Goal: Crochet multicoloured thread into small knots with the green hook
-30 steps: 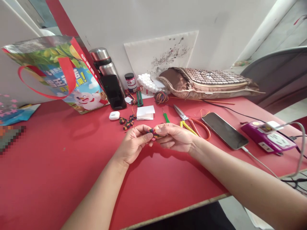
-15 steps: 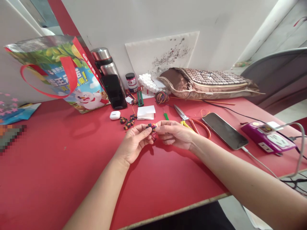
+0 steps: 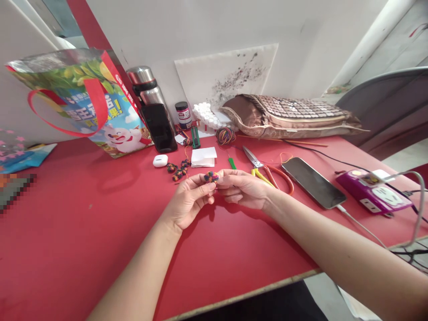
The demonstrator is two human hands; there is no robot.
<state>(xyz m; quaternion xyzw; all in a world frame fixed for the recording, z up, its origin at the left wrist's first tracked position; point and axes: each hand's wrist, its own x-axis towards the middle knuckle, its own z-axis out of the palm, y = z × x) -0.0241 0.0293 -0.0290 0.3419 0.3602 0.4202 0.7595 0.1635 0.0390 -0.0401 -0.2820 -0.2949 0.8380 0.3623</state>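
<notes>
A small multicoloured crocheted piece (image 3: pixel 211 177) is pinched between both my hands, above the red table (image 3: pixel 214 249). My left hand (image 3: pixel 189 196) grips its left side with thumb and fingers. On its right side, the thumb and index finger of my right hand (image 3: pixel 245 187) are closed on it. Just beyond lie more crocheted pieces (image 3: pixel 180 171) of the same yarn, a folded white paper (image 3: pixel 203 157) and a green-handled crochet hook (image 3: pixel 231 162). Orange-handled scissors (image 3: pixel 281 176) and a yellow-handled tool (image 3: pixel 262 176) rest close to my right hand.
A ball of multicoloured yarn (image 3: pixel 225 135) sits farther back. At left stand a shopping bag (image 3: pixel 123 116), a steel thermos (image 3: pixel 152 96), a phone (image 3: pixel 161 129) and a white earbud case (image 3: pixel 160 160). At right are another phone (image 3: pixel 312 182), a purple power strip (image 3: pixel 374 194) and a sequined cushion (image 3: pixel 301 113).
The crocheted piece has turned slightly, so more of it shows above my fingers. My left thumb has shifted a little down and right along it.
</notes>
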